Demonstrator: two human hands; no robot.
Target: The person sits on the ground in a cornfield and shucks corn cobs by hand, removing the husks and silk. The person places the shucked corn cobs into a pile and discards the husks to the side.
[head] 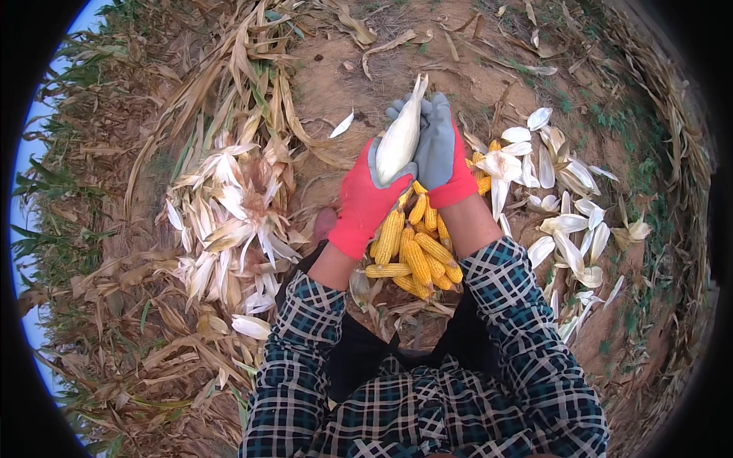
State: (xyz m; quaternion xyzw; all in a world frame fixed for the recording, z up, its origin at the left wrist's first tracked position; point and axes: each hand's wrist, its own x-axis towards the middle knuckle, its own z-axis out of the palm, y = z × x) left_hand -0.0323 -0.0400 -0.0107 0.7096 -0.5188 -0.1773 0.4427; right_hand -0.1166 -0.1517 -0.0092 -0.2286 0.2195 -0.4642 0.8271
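Note:
An ear of corn in its pale husk (399, 140) rests across both my hands, its pointed tip up and away from me. My left hand (369, 197), in a red and grey work glove, grips the thick lower end, thumb along the near side. Against the ear's right side lies my right hand (441, 154), gloved the same way, its palm and fingers partly behind the husk. Below the hands, a pile of husked yellow corn cobs (421, 252) lies on the ground between my legs; my wrists and gloves hide part of it.
Stripped husks with silk (229, 212) are heaped at the left. Loose white husk pieces (572, 229) lie scattered at the right, near a few more yellow cobs (484, 184). Dry corn stalks and leaves (252, 63) cover soil at the upper left. A shoe tip (325, 223) shows beside my left wrist.

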